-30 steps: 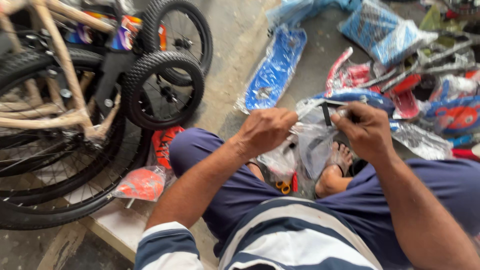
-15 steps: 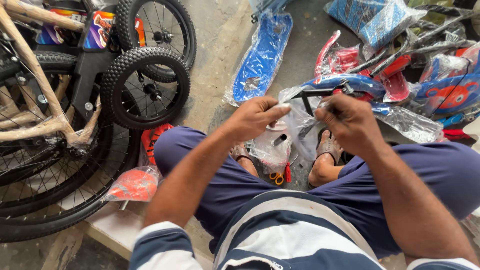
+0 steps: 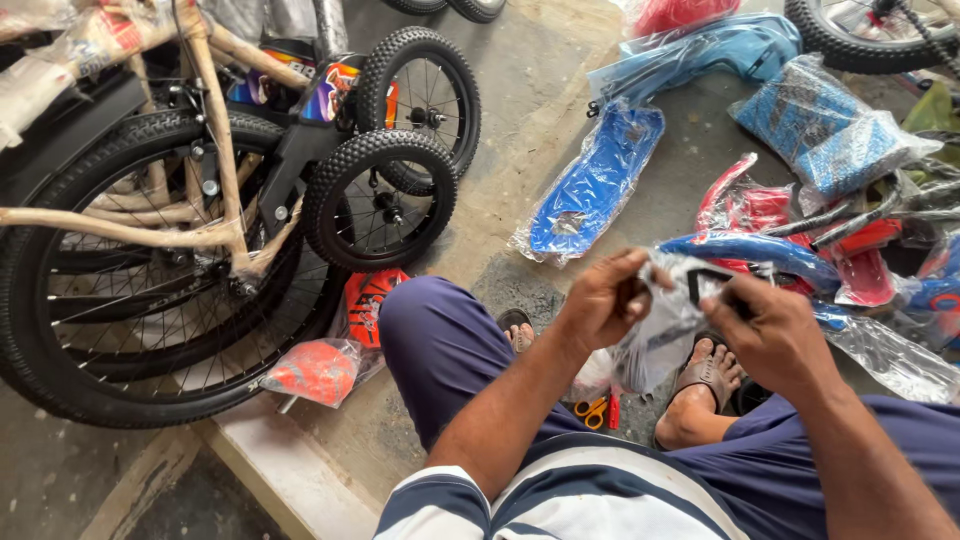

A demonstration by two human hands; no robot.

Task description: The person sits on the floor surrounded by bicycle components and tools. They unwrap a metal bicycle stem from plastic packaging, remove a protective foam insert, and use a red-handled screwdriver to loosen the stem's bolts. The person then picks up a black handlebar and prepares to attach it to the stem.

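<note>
I sit with both hands raised in front of me, over my knees. My left hand [image 3: 602,298] pinches one edge of a clear plastic bag [image 3: 662,325]. My right hand [image 3: 770,330] grips the other side of the same bag, which holds a small black part [image 3: 708,278]. The bag is stretched between the two hands. Below them, on the concrete floor between my feet, lie small scissors with orange and red handles [image 3: 598,410].
Small bicycles wrapped in paper with black knobby wheels [image 3: 380,200] stand at the left. Bagged blue mudguards [image 3: 592,190], a blue wrapped bundle [image 3: 830,135] and red plastic parts [image 3: 745,205] lie on the floor ahead. Red bagged pieces [image 3: 315,372] rest near my left knee.
Both hands have stayed on the plastic bag and shifted slightly. The view has tilted, so the floor and the parts ahead show more.
</note>
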